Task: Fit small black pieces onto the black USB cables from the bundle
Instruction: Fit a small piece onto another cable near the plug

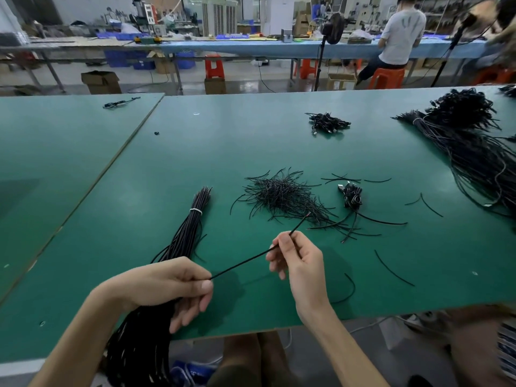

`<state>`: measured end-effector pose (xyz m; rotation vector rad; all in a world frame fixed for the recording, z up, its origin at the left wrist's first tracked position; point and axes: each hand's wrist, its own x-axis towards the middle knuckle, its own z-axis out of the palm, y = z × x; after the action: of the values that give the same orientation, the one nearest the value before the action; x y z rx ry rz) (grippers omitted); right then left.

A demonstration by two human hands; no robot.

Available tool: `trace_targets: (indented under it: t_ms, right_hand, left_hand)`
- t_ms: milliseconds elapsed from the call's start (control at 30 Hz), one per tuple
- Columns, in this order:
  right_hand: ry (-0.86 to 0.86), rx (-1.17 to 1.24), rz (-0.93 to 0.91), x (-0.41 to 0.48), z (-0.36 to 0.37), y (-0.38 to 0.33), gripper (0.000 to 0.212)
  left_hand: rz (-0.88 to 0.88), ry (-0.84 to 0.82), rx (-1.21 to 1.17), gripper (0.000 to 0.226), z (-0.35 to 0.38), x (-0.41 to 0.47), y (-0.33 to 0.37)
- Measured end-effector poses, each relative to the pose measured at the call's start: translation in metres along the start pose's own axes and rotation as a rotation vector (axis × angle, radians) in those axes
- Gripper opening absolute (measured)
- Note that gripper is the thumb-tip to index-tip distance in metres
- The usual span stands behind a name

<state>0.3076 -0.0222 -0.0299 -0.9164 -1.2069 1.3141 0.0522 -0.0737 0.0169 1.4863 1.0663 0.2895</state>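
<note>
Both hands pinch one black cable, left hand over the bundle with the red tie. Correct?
Not quite. The head view shows the tie on the bundle is white, not red. The rest holds: the left hand and right hand both pinch one black cable, with the left hand over the bundle.

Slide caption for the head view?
Left hand and right hand pinch one black cable above the green table, tied bundle at left, pile of short black pieces beyond.

Bundle (192,219) left of loose pile (284,196) on table (251,135).
</note>
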Motion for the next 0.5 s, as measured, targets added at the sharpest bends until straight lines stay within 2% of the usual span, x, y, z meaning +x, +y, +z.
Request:
trace_targets:
  t_ms: [100, 233, 367, 500]
  right_hand:
    - [-0.138, -0.027, -0.001, 0.002, 0.000, -0.002, 0.034]
    - [-0.312, -0.148, -0.043, 0.002, 0.005, 0.000, 0.025]
    - [-0.313, -0.116, -0.024, 0.001, 0.003, -0.002, 0.013]
    - [-0.257, -0.127, -0.029, 0.002, 0.003, 0.000, 0.016]
  left_hand:
    - [0.027, 0.107, -0.015, 0.036, 0.002, 0.007, -0.004]
    - [0.050, 0.198, 0.027, 0.032, 0.011, 0.027, -0.001]
    - [0.012, 0.195, 0.148, 0.029, 0.023, 0.043, 0.000]
    - [-0.018, 0.248, 0.181, 0.032, 0.025, 0.040, -0.002]
